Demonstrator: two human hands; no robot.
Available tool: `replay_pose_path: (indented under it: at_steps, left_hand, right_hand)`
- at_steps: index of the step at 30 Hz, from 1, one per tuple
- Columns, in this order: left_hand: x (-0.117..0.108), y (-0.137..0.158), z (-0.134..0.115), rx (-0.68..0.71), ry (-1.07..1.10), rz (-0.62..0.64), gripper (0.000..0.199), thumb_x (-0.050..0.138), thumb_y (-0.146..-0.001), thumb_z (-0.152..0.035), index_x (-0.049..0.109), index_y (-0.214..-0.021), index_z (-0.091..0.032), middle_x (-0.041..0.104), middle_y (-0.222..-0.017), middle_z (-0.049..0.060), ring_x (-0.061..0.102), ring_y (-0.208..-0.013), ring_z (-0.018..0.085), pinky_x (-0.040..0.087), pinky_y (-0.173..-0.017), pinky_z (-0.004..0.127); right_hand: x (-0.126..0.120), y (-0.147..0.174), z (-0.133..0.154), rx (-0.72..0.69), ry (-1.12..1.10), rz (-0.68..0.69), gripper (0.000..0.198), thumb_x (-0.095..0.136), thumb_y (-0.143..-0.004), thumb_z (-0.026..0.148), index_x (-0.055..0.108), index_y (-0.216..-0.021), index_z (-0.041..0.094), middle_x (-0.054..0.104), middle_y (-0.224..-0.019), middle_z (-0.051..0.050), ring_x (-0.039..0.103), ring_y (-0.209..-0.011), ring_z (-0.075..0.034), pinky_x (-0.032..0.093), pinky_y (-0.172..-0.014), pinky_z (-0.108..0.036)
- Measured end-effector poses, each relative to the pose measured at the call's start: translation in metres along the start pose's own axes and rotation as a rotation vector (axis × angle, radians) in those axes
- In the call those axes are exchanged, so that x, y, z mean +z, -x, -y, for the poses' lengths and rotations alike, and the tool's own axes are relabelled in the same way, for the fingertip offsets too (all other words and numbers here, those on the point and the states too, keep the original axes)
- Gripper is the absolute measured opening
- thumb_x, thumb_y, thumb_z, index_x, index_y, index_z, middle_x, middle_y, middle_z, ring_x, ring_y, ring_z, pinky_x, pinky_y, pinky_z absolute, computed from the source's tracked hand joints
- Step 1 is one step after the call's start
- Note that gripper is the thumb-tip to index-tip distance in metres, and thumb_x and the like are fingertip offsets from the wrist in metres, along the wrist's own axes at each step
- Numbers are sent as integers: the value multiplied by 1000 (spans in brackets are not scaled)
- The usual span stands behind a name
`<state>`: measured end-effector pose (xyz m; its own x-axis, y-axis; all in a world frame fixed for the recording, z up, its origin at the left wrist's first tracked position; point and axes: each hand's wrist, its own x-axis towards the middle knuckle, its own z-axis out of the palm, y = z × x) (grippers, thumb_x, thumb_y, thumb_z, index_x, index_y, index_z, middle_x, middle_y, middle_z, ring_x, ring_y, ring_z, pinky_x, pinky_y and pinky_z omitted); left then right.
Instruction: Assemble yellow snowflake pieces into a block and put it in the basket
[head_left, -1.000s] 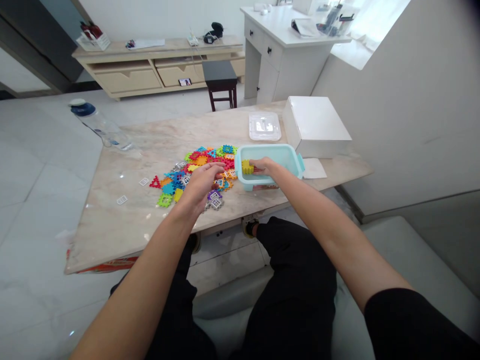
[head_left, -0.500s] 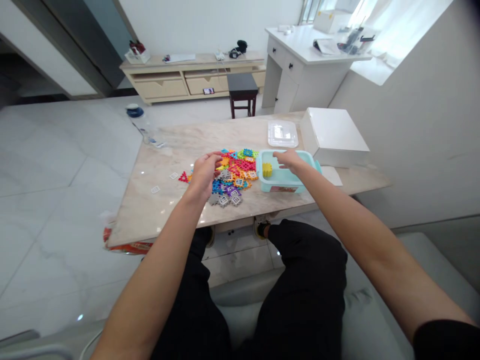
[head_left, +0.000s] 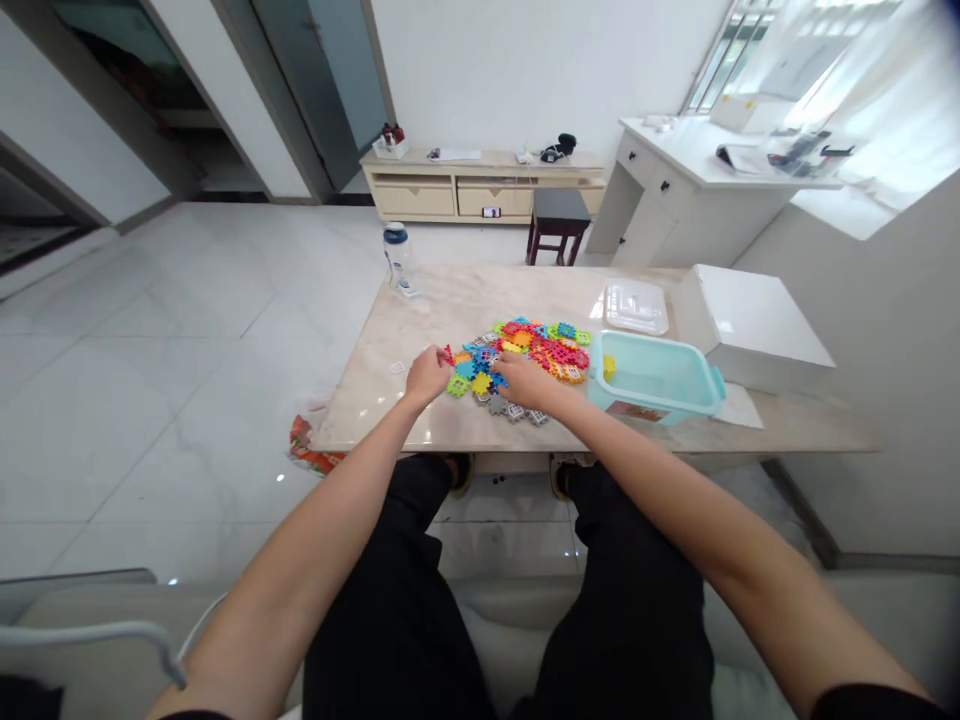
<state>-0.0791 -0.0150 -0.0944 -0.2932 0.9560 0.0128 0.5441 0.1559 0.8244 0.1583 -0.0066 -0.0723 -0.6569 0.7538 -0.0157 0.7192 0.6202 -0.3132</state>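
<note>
My left hand [head_left: 429, 376] is closed at the left edge of a pile of interlocking plastic building pieces [head_left: 551, 350]. Its fingertips are pinched at a red triangular piece [head_left: 448, 355]. My right hand [head_left: 520, 380] reaches over the pile from the right, fingers bent down among blue pieces [head_left: 486, 357]; what they grip is hidden. Close by lie a yellow piece [head_left: 481, 383], a green piece [head_left: 458, 385] and grey pieces [head_left: 498, 405]. A light-blue plastic bin [head_left: 641, 410] stands right of the pile, with a yellow stack of pieces [head_left: 609, 367] inside.
Behind the bin lies a clear lid [head_left: 636, 306]. A white box [head_left: 761, 325] stands at the right, a water bottle [head_left: 398, 258] at the table's far left corner. A small white frame piece [head_left: 397, 368] rests left of my left hand. A dark stool [head_left: 560, 208] stands beyond the table [head_left: 375, 420].
The view has turned left. My right hand has left the bin and come over the pile. My left hand has closed beside the red triangle; yellow, green and blue pieces now show between the hands.
</note>
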Motion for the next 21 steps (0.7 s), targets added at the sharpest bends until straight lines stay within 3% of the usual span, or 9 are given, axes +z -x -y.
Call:
replay_pose_path:
  at_steps: [3,7,11,15,21]
  left_hand:
    - [-8,2,31,69,-198,155,13,69,-77,-18,69,-89,-25,73,-91,9,68,-99,31,50,-93,38]
    - [-12,-1,41,165,-199,245,22,66,-81,-20,74,-101,-23,75,-95,9,69,-92,27,51,-93,36]
    - [-13,-8,39,226,-155,291,22,65,-83,-23,75,-103,-23,76,-97,8,68,-89,26,52,-92,36]
    - [-13,-11,42,167,-133,284,20,70,-80,-26,74,-100,-24,75,-93,7,69,-90,27,53,-92,36]
    - [3,-5,36,140,-18,295,38,88,-62,-29,72,-96,-23,73,-98,7,66,-87,25,53,-87,34]
  right_hand:
    - [40,-28,10,-143,236,140,41,57,-95,4,71,-133,11,63,-143,-22,62,-132,-33,55,-105,-41]
    - [60,-50,8,-162,344,206,38,57,-99,9,69,-135,11,64,-138,-22,66,-124,-34,57,-101,-42]
    - [60,-60,3,-155,357,215,36,51,-104,11,69,-135,11,66,-135,-21,70,-116,-31,56,-102,-41]
    - [57,-60,-2,-144,317,223,34,47,-106,11,73,-128,11,71,-130,-20,71,-117,-29,55,-102,-38]
    - [45,-54,-5,16,101,111,29,50,-108,17,75,-121,11,75,-125,-19,70,-117,-27,50,-100,-32]
